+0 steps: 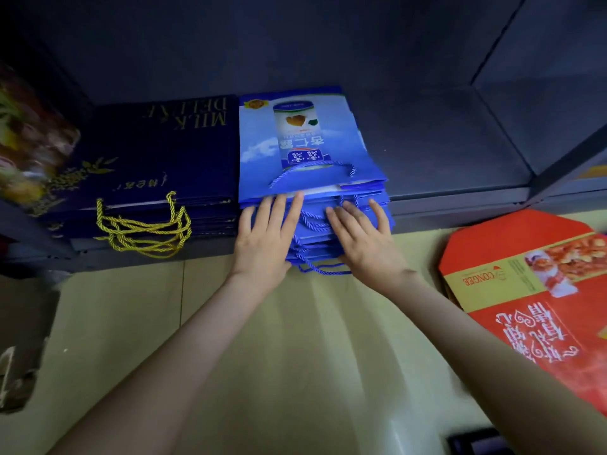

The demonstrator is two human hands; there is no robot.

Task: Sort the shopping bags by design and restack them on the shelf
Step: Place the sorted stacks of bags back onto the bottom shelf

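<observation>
The blue bag stack (308,152) lies flat on the bottom shelf (460,165), touching the navy bag stack (157,159). The left hand (266,238) and right hand (364,241), fingers spread, press flat against its front edge, gripping nothing.

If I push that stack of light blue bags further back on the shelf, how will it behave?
The light blue bag stack would probably shear rather than slide as one block: its front edges already sit staggered under both hands. The glossy faces look slippery, so top bags may skate. The loose cord handles could snag at the shelf edge.
</observation>
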